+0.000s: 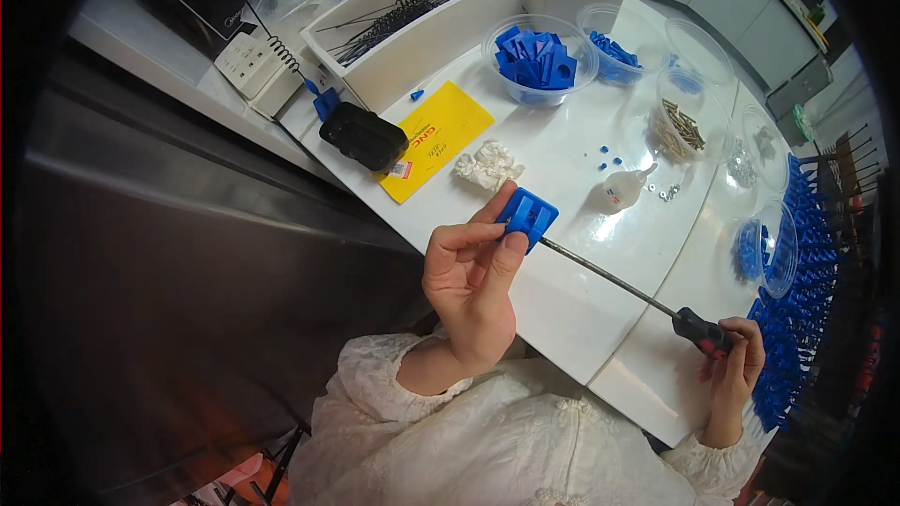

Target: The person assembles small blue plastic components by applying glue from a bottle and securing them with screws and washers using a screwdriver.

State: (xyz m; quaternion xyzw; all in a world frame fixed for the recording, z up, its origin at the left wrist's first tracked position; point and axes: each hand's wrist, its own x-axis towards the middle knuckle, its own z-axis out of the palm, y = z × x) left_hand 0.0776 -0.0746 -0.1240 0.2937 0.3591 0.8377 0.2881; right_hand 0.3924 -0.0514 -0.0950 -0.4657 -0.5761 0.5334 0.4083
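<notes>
Between thumb and fingers, my left hand (476,286) grips a small blue plastic part (528,216) with a raised middle, held up over the table's near edge. My right hand (736,370) is closed round the black and red handle of a long screwdriver (609,277). Its shaft runs leftward to the blue part, and the tip is hidden at the part. Past the left hand lies a crumpled white tissue (488,165). A white squeeze bottle (622,190) lies beyond the shaft, near several small nuts (668,192).
Clear tubs hold blue plates (536,64), small blue parts (614,54) and brass screws (682,126). A white box (422,23) holds black coiled wires. A black device (364,137) touches a yellow card (438,141). Many blue pieces (797,290) are heaped along the right edge.
</notes>
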